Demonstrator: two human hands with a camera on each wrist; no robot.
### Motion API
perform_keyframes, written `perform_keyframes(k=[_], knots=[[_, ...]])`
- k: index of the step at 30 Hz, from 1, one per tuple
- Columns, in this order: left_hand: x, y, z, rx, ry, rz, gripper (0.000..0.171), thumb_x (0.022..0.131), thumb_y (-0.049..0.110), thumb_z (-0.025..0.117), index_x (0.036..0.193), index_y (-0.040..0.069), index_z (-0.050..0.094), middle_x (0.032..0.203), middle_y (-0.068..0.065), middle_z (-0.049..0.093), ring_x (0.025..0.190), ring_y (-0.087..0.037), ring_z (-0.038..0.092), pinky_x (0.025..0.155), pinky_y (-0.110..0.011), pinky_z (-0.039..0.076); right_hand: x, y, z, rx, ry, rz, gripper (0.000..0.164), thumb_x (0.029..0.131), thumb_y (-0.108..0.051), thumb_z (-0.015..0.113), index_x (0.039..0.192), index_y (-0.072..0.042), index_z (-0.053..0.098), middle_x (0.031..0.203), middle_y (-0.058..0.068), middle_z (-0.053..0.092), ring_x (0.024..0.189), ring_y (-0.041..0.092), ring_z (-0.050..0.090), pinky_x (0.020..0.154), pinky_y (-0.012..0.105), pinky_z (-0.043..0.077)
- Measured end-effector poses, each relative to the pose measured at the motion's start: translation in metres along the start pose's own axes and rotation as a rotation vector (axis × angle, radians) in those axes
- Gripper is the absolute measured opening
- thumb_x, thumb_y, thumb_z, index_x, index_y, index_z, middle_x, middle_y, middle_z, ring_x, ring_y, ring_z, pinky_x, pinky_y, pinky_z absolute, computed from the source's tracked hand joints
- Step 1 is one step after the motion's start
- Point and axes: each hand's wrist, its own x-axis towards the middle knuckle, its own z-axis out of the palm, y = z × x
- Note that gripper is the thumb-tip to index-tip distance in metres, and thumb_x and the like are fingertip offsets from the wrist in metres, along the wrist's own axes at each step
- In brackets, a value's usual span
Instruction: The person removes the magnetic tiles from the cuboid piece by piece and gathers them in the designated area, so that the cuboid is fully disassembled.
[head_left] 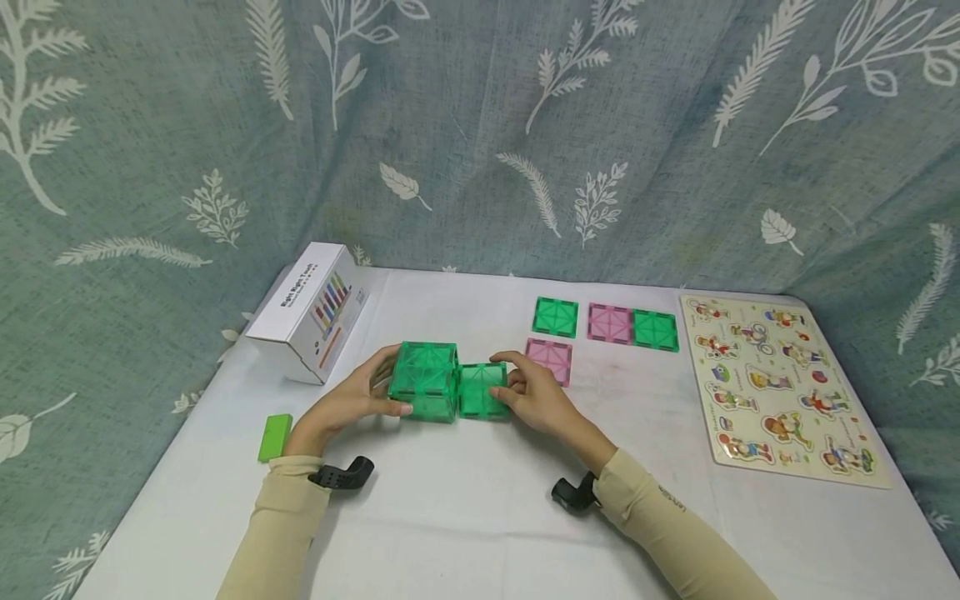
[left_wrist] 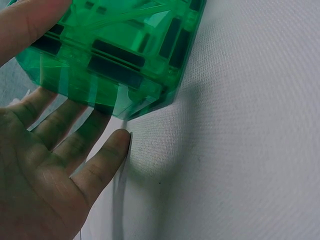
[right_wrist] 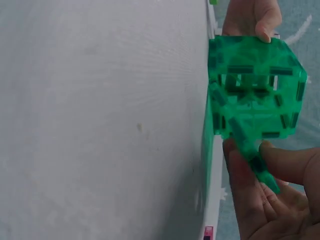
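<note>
Tiles of translucent green are joined into a box point(head_left: 426, 371), which lies just right of the left hand point(head_left: 348, 404); whether it rests fully on the bench point(head_left: 450, 533) cannot be told. It is gripped from the left, thumb at the near face and fingers parted along the far side, presumably so that it is steadied. A single green tile point(head_left: 482, 392), right beside the box, is pinched at its outer side between thumb and fingers of the right hand point(head_left: 543, 404), seemingly so that its inner edge is left free; whether the edges touch cannot be made out. Beyond that hand, a pink tile point(head_left: 553, 354), a loose green tile point(head_left: 556, 317) and a pink-and-green pair point(head_left: 610, 323) are laid flat, apparently for easy reach. A white carton point(head_left: 315, 312) and a picture board point(head_left: 772, 417) are set outward, left and right, likely out of the way.
</note>
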Motion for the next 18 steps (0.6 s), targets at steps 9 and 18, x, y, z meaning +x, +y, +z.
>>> perform_keyframes(k=[9, 18], knots=[[0.0, -0.001, 0.0, 0.006, 0.006, -0.005, 0.106, 0.079, 0.015, 0.084, 0.16, 0.012, 0.016, 0.169, -0.019, 0.013, 0.156, -0.047, 0.006, 0.127, -0.063, 0.013, -0.004, 0.0, -0.014, 0.059, 0.012, 0.048, 0.051, 0.098, -0.017, 0.066, 0.146, -0.013, 0.048, 0.086, 0.009, 0.066, 0.059, 0.018, 0.061, 0.057, 0.034, 0.06], [0.0, -0.001, 0.0, 0.005, 0.003, 0.005, 0.106, 0.079, 0.014, 0.084, 0.16, 0.011, 0.015, 0.169, -0.019, 0.013, 0.156, -0.047, 0.007, 0.127, -0.063, 0.014, -0.01, 0.01, -0.042, 0.111, 0.131, 0.111, 0.047, 0.098, -0.017, 0.066, 0.143, -0.019, 0.053, 0.08, 0.015, 0.066, 0.059, 0.025, 0.067, 0.058, 0.041, 0.063]])
